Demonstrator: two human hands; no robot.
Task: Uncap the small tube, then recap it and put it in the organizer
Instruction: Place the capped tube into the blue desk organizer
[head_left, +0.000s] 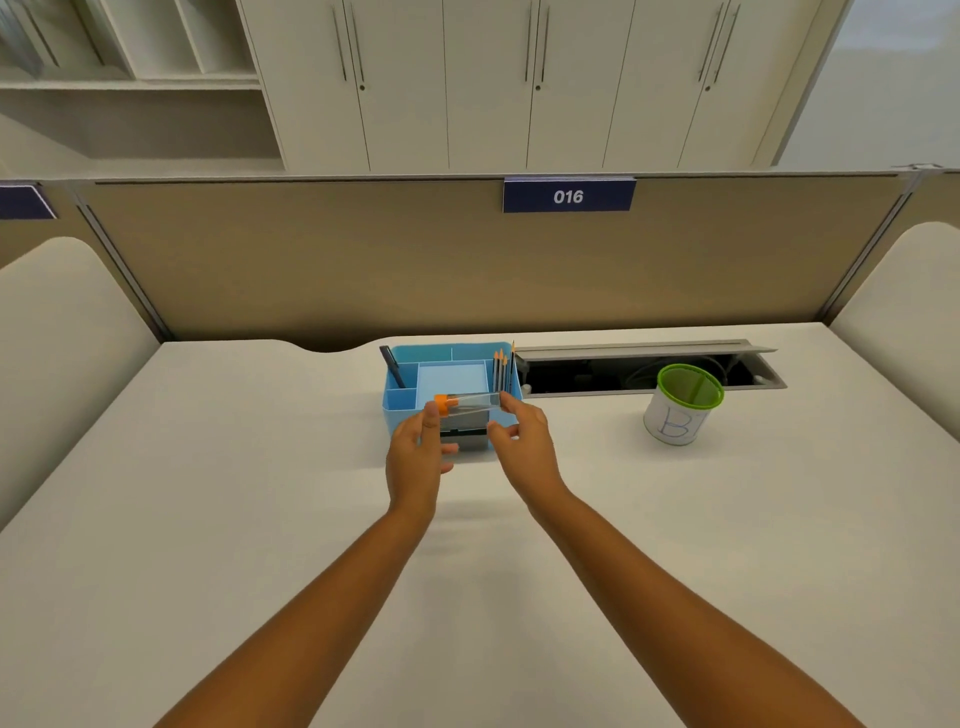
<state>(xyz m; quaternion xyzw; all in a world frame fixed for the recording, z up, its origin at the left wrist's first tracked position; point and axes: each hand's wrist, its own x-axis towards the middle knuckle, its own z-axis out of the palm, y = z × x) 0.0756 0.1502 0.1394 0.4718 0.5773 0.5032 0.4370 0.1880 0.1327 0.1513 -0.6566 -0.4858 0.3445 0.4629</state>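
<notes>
A small clear tube with an orange cap lies level between my two hands, just above the front of the blue organizer. My left hand touches the capped end with its fingertips. My right hand holds the tube's bottom end with a fingertip, the other fingers spread. The cap sits on the tube. A grey and black block at the organizer's front is partly hidden behind my hands.
The organizer holds a dark pen at the left and several orange-tipped pencils at the right. A white cup with a green rim stands to the right. Behind it lies an open cable tray. A beige partition runs along the desk's back.
</notes>
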